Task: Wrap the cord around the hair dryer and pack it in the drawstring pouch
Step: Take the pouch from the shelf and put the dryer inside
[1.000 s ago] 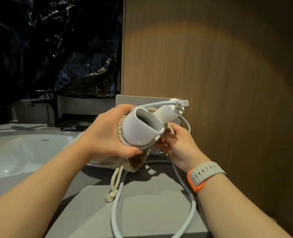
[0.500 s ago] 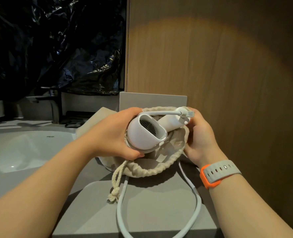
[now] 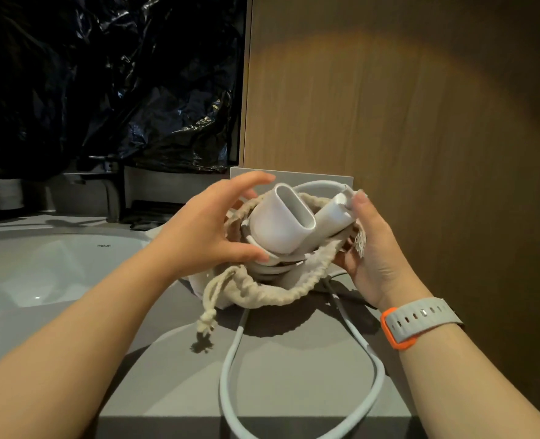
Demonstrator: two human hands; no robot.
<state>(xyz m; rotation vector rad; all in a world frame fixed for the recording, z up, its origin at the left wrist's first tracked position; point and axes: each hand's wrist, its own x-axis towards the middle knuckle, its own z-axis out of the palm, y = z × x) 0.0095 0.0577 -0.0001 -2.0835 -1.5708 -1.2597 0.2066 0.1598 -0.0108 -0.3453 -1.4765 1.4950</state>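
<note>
Hair dryer half in drawstring pouch; left grip spread, right grip pinching rim; cord outside.

Small dark lettering on the white basin seems to read FAENZA; it is blurred.

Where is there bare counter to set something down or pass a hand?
Bare counter lies between the sink and the cord loop; the patch inside that loop is bare too. A narrower strip runs between loop and wooden panel. Crowded: around the pouch, where the left hand, right hand and hair dryer meet.
</note>
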